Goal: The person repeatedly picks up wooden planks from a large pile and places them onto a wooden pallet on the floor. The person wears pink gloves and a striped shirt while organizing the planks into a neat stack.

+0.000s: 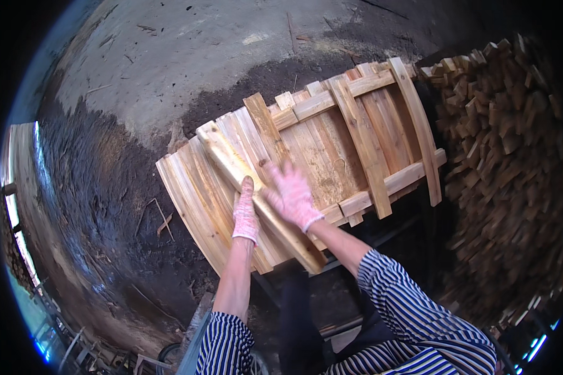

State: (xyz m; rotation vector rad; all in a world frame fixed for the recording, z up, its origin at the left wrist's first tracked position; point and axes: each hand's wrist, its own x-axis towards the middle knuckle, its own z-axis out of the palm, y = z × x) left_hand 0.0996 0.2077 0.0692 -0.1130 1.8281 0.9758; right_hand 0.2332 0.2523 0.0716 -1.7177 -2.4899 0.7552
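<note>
Both my hands wear pink-and-white knitted gloves. My left hand (246, 215) is closed on a thick pale wooden board (222, 153), its thumb along the board's edge; the other fingers are mostly hidden. That board slants across a row of loose planks laid side by side (191, 187). Just right of the board, blurred by motion, my right hand (291, 195) is spread with nothing seen in it, near a crosswise slat (266, 128). Beyond it lies a slatted wooden frame (363, 147) with long rails and cross slats.
A large pile of cut wood pieces (500, 137) rises at the right. Dark, debris-strewn ground (131, 181) lies at the left, with grey floor (187, 56) at the far side. Beneath the planks, a dark support partly shows between my arms.
</note>
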